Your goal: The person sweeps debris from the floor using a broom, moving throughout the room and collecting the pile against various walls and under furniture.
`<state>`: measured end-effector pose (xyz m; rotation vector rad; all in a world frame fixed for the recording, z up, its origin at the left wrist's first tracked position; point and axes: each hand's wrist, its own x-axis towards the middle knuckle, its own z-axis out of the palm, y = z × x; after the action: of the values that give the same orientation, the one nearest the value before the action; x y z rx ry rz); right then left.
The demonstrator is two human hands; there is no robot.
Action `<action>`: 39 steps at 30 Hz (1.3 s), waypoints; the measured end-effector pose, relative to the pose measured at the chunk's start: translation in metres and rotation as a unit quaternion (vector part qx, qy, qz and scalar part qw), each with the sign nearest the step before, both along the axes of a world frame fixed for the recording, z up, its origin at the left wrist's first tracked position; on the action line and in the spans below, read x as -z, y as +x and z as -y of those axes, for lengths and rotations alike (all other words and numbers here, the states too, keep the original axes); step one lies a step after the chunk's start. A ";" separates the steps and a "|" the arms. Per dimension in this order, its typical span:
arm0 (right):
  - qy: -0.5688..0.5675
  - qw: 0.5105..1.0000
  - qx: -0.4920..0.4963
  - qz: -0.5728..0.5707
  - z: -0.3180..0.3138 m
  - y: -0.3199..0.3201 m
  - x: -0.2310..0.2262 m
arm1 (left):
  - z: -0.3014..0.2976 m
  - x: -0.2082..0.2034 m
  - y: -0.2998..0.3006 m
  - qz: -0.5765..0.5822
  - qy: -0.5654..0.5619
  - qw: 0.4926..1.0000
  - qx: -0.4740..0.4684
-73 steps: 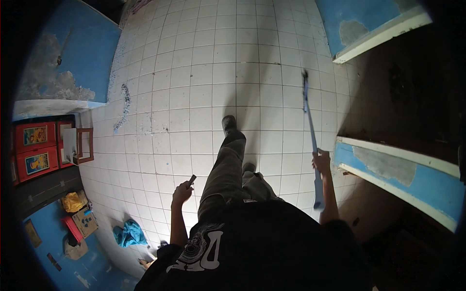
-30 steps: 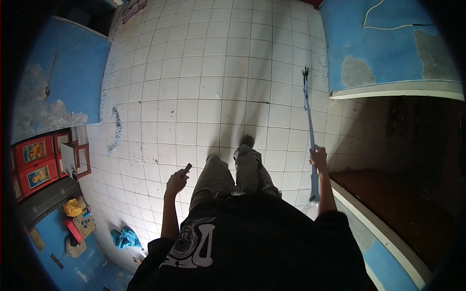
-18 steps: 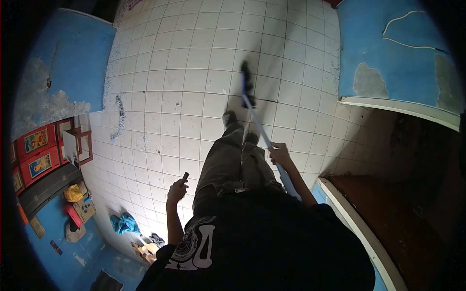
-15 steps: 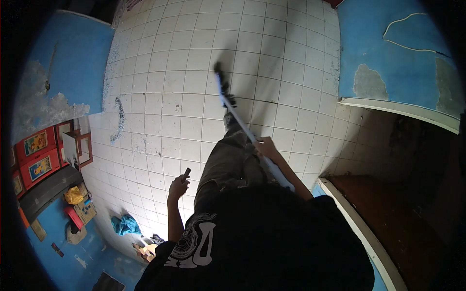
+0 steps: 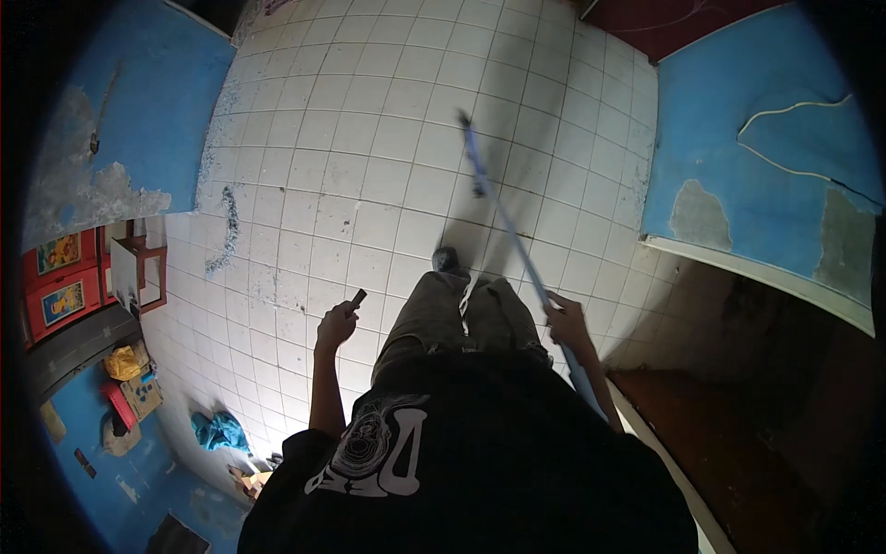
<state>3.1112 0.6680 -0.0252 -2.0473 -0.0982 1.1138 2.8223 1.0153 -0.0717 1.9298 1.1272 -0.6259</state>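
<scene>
I stand on the white tiled floor (image 5: 369, 185) and look down at my own legs. My right hand (image 5: 565, 321) is closed around the long blue stick (image 5: 509, 226), near its lower part; the stick goes up and away from this hand, across the tiles in front of me, and its far end looks blurred, so I judge it is in a swing. My left hand (image 5: 335, 325) is well apart from the right one, on the other side of my legs, and its fingers are closed on a small dark object (image 5: 356, 299); I cannot tell what it is. I think I am in the middle of moving the stick over the floor. The next move needs a firm hold with the right hand and care that the far end does not hit the blue wall (image 5: 748, 148) beyond my right hand.
</scene>
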 end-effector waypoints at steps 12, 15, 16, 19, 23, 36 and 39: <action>-0.164 0.971 0.148 0.096 0.083 0.189 0.048 | -0.010 -0.007 0.044 0.004 0.032 0.999 0.031; -0.135 0.975 0.170 0.047 0.094 0.233 0.091 | -0.012 -0.021 0.065 -0.061 -0.001 0.997 -0.042; -0.116 0.977 0.175 0.025 0.090 0.239 0.099 | -0.012 -0.017 0.064 -0.056 -0.001 0.997 -0.052; -0.070 0.985 0.152 -0.036 0.061 0.227 0.105 | -0.010 -0.029 0.093 -0.066 -0.039 0.991 -0.106; -0.067 0.986 0.086 -0.127 -0.001 0.196 0.062 | -0.008 -0.029 0.136 -0.075 -0.037 0.990 -0.110; 0.059 0.939 -0.334 -0.058 -0.236 0.217 0.098 | -0.004 -0.040 0.223 -0.038 -0.081 0.982 -0.168; 0.114 0.954 -0.255 -0.113 -0.221 0.244 0.075 | -0.016 -0.031 0.222 -0.088 -0.065 0.981 -0.161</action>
<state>3.3548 0.8886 -0.1004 -1.7134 -0.6393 1.5616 3.0441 1.0316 -0.0403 1.5605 1.4369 -0.6801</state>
